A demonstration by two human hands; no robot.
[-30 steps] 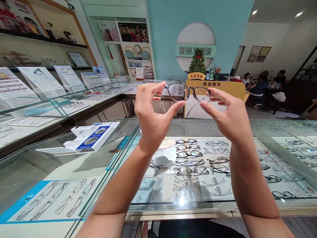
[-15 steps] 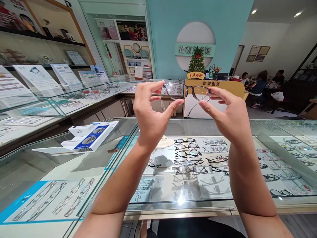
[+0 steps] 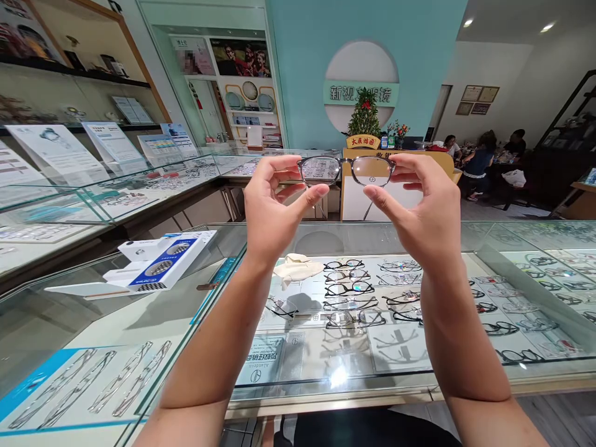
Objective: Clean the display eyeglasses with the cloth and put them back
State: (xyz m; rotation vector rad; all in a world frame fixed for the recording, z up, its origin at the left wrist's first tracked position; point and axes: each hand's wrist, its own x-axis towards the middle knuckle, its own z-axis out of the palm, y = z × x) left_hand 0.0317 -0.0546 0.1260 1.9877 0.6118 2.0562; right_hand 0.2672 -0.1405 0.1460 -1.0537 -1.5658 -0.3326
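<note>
A pair of dark-rimmed eyeglasses (image 3: 346, 161) is held up level above the glass counter, its lenses clear. My left hand (image 3: 278, 202) grips the frame at its left end, fingers on top and thumb below. At the right end my right hand (image 3: 421, 205) pinches the frame in the same way. The temples point downward and away, partly seen below the lenses. Beneath my forearms, rows of eyeglasses (image 3: 349, 288) lie inside the glass display case (image 3: 298, 386). A cream cloth (image 3: 297, 268) rests near my left wrist.
A white and blue display box (image 3: 165, 264) stands on the counter at left. Further cases with eyeglasses and upright cards (image 3: 51, 152) line the left side. A yellow-and-white desk (image 3: 395, 202) with a plant (image 3: 367, 115) stands ahead. Several people (image 3: 479, 161) sit at the far right.
The eyeglasses have been turned from a slant to nearly level and face on, moving slightly left in view. Both hands keep their hold. The whole view has shifted slightly.
</note>
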